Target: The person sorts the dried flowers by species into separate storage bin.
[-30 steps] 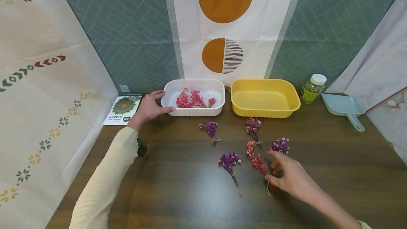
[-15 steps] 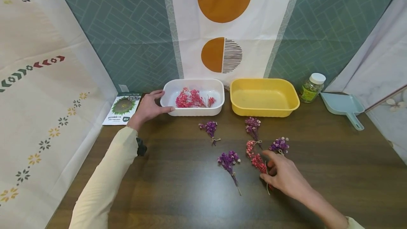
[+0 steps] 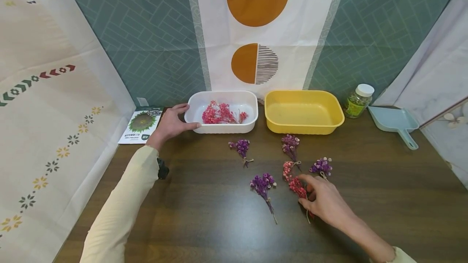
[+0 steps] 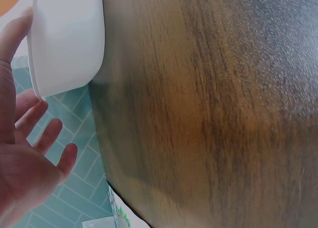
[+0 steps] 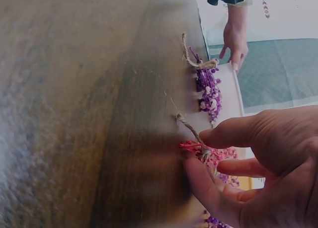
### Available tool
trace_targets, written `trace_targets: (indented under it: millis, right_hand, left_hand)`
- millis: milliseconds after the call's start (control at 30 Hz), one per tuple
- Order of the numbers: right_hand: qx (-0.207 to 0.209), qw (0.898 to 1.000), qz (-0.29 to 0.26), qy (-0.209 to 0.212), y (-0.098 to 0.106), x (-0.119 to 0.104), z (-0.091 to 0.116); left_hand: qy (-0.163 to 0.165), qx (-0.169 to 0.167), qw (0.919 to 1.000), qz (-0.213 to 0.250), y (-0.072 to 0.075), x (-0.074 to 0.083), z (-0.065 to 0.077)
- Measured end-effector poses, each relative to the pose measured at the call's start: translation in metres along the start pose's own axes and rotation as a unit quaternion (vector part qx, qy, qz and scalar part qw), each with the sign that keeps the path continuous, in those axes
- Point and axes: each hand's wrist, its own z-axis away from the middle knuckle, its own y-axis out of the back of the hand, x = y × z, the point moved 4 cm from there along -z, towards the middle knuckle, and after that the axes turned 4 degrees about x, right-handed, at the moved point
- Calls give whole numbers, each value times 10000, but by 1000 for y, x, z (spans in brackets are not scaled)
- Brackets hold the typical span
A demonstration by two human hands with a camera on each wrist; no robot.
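"Red flowers [image 3: 297, 188]: where are they?"

"On the table [image 3: 201, 214] near purple bunches [image 3: 262, 185], with the right hand [image 3: 325, 202] pinching their stems by the twine [image 5: 188, 126] between thumb and finger."

"And the left hand [image 3: 172, 124]?"

"Its fingers are relaxed and spread, touching one end of the white tub [image 3: 226, 128] with pink sprigs [image 3: 219, 113] inside. A yellow tub [image 3: 305, 129] stands just beside that one."

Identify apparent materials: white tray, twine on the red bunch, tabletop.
White tray: likely plastic, smooth, slight sheen; rounded, seamless corners.
Twine: probably jute or similar natural fibre, matte; twisted strands show.
Tabletop: wood or printed laminate, fairly glossy; grain and glare show, leaving which open.
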Motion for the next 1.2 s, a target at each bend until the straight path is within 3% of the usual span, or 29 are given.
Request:
trace_targets:
  millis: [267, 733, 933, 1200]
  right_hand:
    - [-180, 9998, -128, 24, -3, 0, 2]
    - [-26, 9991, -416, 97, -4, 2, 5]
    - [3, 9986, -523, 74, -2, 1, 7]
    - [-117, 9984, -561, -38, 7, -4, 2]
  left_hand:
    - [48, -28, 10000, -3, -1, -1, 0]
    - [-10, -14, 10000, -23, -1, 0, 0]
    - [-176, 18, 9998, -10, -2, -1, -1]
    - [-135, 1, 9999, -4, -1, -1, 0]
